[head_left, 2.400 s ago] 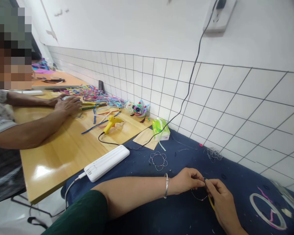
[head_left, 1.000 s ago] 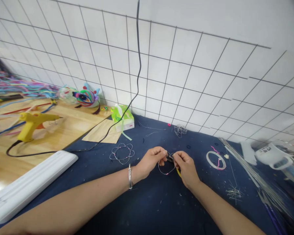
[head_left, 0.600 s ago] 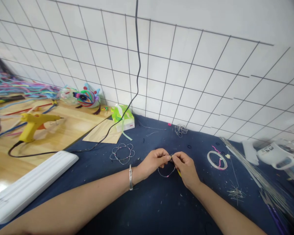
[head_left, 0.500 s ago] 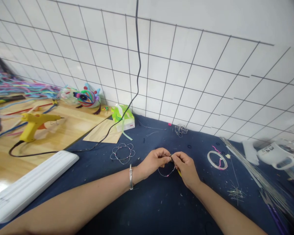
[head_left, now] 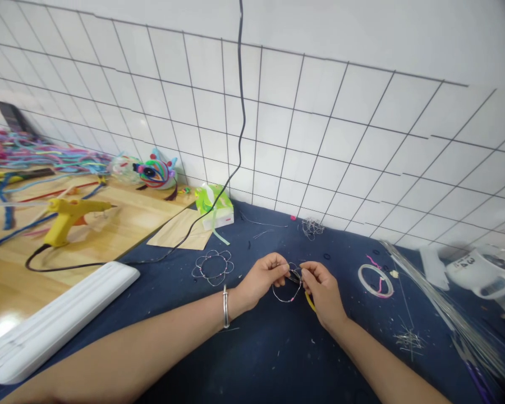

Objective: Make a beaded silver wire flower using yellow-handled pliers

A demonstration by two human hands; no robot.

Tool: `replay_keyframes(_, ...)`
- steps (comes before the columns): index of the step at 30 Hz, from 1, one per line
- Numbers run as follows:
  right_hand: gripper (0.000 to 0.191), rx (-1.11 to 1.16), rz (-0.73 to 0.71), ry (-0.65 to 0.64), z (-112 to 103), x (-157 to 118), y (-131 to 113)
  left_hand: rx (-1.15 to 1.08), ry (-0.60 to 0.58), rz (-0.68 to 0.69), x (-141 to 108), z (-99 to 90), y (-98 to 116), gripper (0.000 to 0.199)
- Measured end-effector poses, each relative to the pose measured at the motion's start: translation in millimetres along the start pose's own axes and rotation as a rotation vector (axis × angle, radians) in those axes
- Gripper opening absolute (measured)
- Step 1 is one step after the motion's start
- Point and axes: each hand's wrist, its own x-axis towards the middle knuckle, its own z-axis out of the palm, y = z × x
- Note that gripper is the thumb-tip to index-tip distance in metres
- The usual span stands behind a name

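My left hand (head_left: 264,279) is closed, with thumb and forefinger pinching a thin silver wire ring (head_left: 283,301) that has small pink beads on it. The ring hangs just above the dark blue table cover. Close by on the right, my right hand (head_left: 325,292) is closed around yellow-handled pliers (head_left: 310,301); their dark jaws point toward the ring. Its thumb and forefinger also pinch near the wire, but the exact contact is too small to make out. A flower-shaped wire piece (head_left: 212,267) with looped petals lies left of my hands.
At left are a yellow glue gun (head_left: 67,217), a long white lamp (head_left: 63,320) and a tissue pack (head_left: 216,206). A tangled wire bundle (head_left: 312,228) is by the wall. Rightward lie a white ring-shaped spool (head_left: 364,280), straight wires (head_left: 433,294) and a white mug (head_left: 473,275).
My fingertips have moved slightly apart, so the gap between them now shows the dark plier jaws and more of the wire ring. The whole view has shifted a little.
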Motion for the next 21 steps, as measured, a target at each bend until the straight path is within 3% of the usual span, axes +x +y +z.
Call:
replay_keyframes(8,0.024,-0.087,-0.04,-0.08,-0.1,-2.1,-2.5,0.105,-0.001,0.038,1.4,0.5,0.4,0.02)
replay_keyframes(14,0.018,-0.227,-0.197,-0.181,1.3,-6.8,-13.9,0.176,0.028,0.094,-0.6,0.5,1.5,0.019)
replay_keyframes(21,0.019,-0.345,-0.243,-0.167,0.3,-7.4,-16.6,0.412,-0.021,0.179,-3.3,0.3,2.3,0.014)
